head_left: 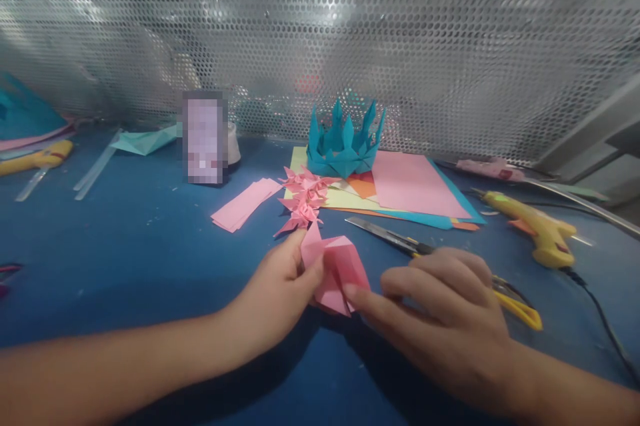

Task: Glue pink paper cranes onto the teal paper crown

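Note:
A piece of folded pink paper [336, 279] with a pointed corner and open flaps is held above the blue table. My left hand [285, 286] is closed on its left side, the thumb lying across the front. From the right, my right hand [445, 319] presses a digit on the lower right flap, its other fingers curled. Just behind the paper lies a cluster of pink origami pieces [304, 199] with pointed tips. Left of that cluster is a small stack of pink paper strips [246, 205]. Scissors [395, 238] with yellow-and-black handles lie partly hidden behind my right hand.
A teal paper crown [343, 146] stands on coloured paper sheets [415, 183]. At right lies a yellow glue gun [537, 226] with a cord; another yellow glue gun [37, 158] is at far left. A blurred-out phone [204, 138] stands before the perforated metal screen [280, 33].

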Available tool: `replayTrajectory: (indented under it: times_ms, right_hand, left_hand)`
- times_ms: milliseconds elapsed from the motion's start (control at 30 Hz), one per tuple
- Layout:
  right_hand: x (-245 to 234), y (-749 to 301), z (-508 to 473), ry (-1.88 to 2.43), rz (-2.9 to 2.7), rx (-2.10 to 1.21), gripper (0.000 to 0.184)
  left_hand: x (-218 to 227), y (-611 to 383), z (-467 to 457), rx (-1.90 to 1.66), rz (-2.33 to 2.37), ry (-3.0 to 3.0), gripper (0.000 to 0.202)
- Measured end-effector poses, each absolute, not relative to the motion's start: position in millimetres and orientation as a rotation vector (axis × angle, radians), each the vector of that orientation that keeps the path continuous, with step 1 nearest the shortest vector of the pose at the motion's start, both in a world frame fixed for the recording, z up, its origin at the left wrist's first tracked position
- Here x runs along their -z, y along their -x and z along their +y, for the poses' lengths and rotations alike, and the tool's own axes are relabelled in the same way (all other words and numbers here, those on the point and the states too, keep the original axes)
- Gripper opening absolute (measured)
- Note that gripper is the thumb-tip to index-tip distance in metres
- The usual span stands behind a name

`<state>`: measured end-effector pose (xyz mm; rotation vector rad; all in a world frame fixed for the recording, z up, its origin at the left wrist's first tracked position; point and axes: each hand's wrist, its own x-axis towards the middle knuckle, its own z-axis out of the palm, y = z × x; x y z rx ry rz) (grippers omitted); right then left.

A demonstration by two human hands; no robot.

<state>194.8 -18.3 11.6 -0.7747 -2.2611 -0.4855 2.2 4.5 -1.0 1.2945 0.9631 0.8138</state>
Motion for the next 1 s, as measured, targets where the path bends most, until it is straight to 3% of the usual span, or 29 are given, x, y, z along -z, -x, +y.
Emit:
replayTrajectory:
  times_ms: [300,733,1000]
  right_hand:
    - [-12.3,-195.3,-20.1,0.648,-2.388,0.548,0.021]
    - [-7.6,-195.1,-17.1,0.656,-2.471,0.362,0.027]
    - [-6.2,-190.5,-14.9,0.682,-2.441,0.084,0.026]
  left_hand:
    - [-2.8,-2.6,4.2,-0.788,1.018,-1.349,0.018]
    - [-1.5,-0.4,6.2,-0.724,0.905,-1.256,0.021]
    - [-2.7,-0.8,6.6,-0.716,0.884,-1.302,0.024]
